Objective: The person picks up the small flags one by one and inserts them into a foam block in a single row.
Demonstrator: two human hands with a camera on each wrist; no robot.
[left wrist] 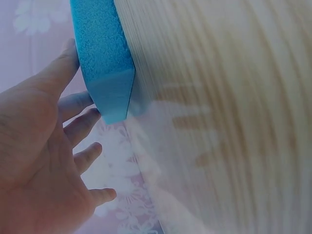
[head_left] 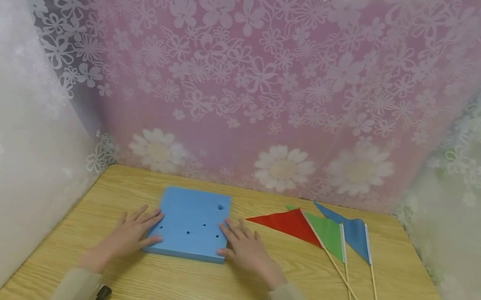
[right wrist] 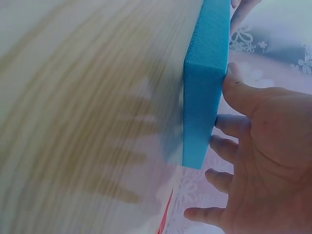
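A flat blue foam block (head_left: 193, 207) with several small holes and one larger hole near its far right corner lies on the table. My left hand (head_left: 128, 235) touches its left edge with thumb and fingers spread, and my right hand (head_left: 252, 253) does the same at the right edge. In the left wrist view, the left hand (left wrist: 41, 141) has its thumb and nearest fingers at the top edge of the foam block (left wrist: 105, 53). Similarly, the right wrist view has the right hand (right wrist: 278, 151) with its thumb and fingertips along the block's edge (right wrist: 202, 107).
Right of the block lie three triangular flags on thin wooden sticks: a red flag (head_left: 290, 224), a green flag (head_left: 332, 233) and a blue flag (head_left: 356, 234). The red flag's stick crosses the green one's. Floral curtains (head_left: 250, 93) border the wooden table (head_left: 119, 188) behind and at both sides.
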